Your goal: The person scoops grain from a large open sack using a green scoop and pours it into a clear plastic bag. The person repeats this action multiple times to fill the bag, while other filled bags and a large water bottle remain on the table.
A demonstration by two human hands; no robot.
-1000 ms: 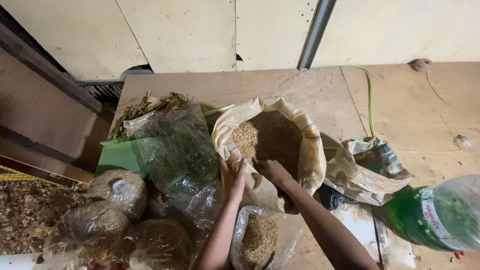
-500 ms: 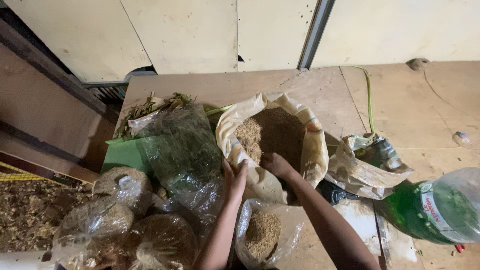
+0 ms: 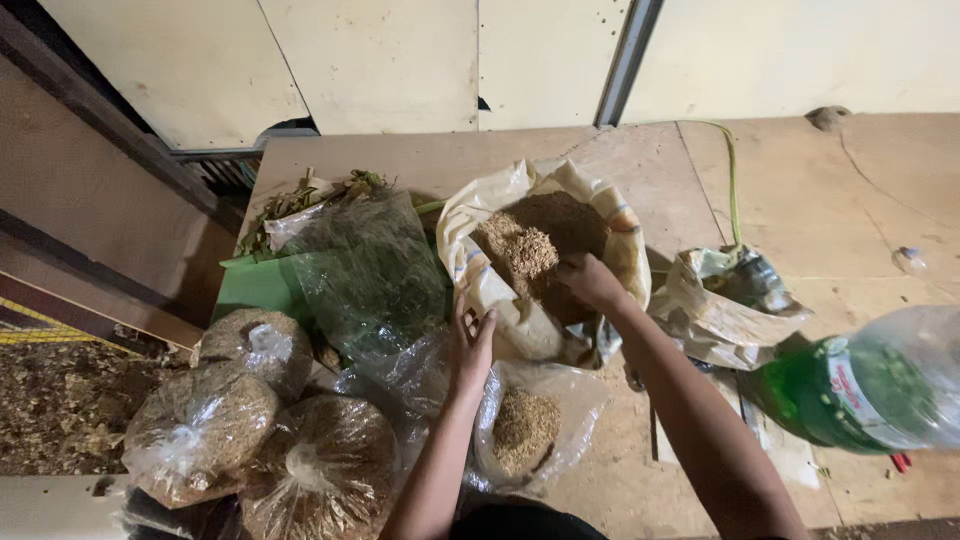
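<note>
Three tied clear plastic bags of brown grain (image 3: 250, 440) are sitting nearest, at the lower left edge of the wooden table (image 3: 860, 200). Just right of them, a small open clear plastic bag partly filled with brown grain (image 3: 530, 425) is lying below the left hand (image 3: 470, 345), which is resting with fingers spread and released on the bag's upper rim, against the side of the sack beyond. The right hand (image 3: 590, 282) is reaching into the large open whitish woven sack of brown grain (image 3: 540, 250), fingers curled down into the grain; whether it is holding any cannot be told. At the right, a green plastic bottle (image 3: 860, 390) is lying blurred, close to the camera. A crumpled empty sack (image 3: 725, 300) is lying beside the large sack. Farther left, a clear bag of green leaves (image 3: 360, 270) is lying on a green sheet (image 3: 255, 290).
</note>
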